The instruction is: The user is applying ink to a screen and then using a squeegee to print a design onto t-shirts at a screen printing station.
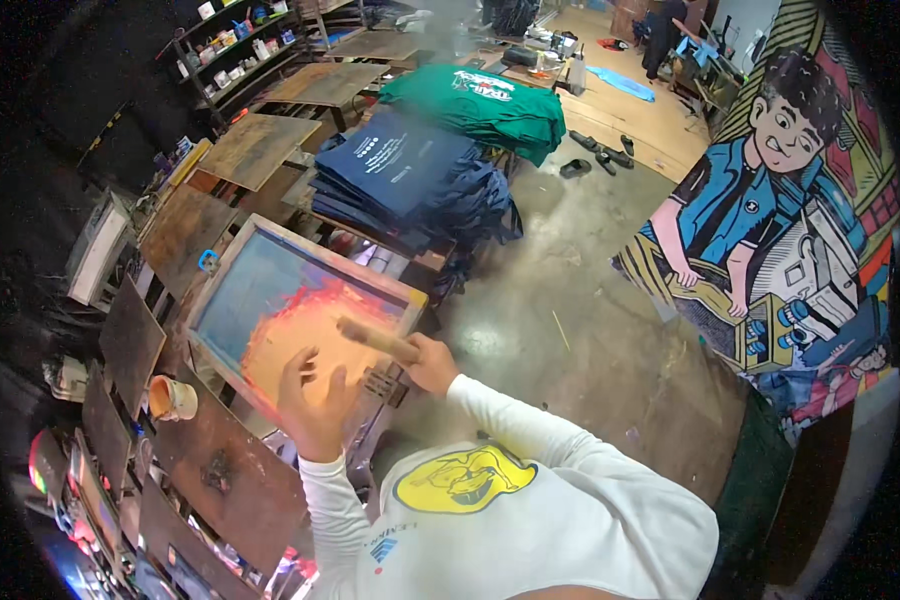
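Note:
My right hand (432,366) is closed round one end of a short brown bar-like piece (375,339); its exact kind I cannot make out. The piece is held above a screen-printing frame (232,362), whose mesh is stained blue at the far left and orange-red nearer me. My left hand (315,402), fingers spread and curved, is over the orange part of the mesh with nothing seen in it. Whether it touches the mesh I cannot tell. A dark metal clamp (382,382) is at the frame's near right, beside my right hand.
An orange-stained tub (173,398) stands on a brown board (210,470) at the left. Beyond the frame lie stacked navy bags (395,165) and green shirts (480,105). Flip-flops (600,152) lie on the floor. Far back, a person (662,40) stands; a painted mural (770,220) is at right.

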The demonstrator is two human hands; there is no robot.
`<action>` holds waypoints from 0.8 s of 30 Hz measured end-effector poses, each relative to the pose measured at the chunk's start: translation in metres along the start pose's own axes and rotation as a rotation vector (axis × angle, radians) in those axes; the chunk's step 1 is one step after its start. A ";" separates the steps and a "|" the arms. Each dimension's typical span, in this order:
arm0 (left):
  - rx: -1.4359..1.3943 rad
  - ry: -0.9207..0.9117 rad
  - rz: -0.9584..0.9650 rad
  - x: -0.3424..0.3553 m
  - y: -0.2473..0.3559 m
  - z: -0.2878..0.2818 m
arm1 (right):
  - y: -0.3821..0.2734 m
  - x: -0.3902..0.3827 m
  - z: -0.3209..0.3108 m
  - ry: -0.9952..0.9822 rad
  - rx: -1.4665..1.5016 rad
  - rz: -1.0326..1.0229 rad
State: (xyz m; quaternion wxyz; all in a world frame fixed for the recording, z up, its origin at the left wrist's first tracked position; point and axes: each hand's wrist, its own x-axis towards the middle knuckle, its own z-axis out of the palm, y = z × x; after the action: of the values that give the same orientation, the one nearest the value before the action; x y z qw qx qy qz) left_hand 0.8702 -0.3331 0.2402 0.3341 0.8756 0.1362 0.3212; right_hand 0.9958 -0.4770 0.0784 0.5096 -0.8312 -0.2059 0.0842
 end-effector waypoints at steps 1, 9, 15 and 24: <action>-0.068 0.022 -0.071 -0.004 -0.006 -0.001 | 0.001 -0.003 -0.003 -0.050 0.061 0.058; 0.254 -0.082 0.002 -0.030 -0.121 0.000 | -0.014 0.006 0.011 -0.159 0.518 -0.123; -0.018 -0.611 -0.099 0.004 -0.142 -0.045 | -0.039 0.005 0.049 -0.287 0.330 -0.008; -0.161 -0.245 -0.168 0.049 -0.199 -0.075 | -0.077 0.004 0.099 -0.264 0.270 0.278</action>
State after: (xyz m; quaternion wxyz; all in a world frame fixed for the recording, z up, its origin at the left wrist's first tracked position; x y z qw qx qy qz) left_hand 0.8532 -0.1267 0.1723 0.4432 0.8641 0.1409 0.1927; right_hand 0.9452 -0.3646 0.1006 0.5683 -0.7577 -0.1413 0.2881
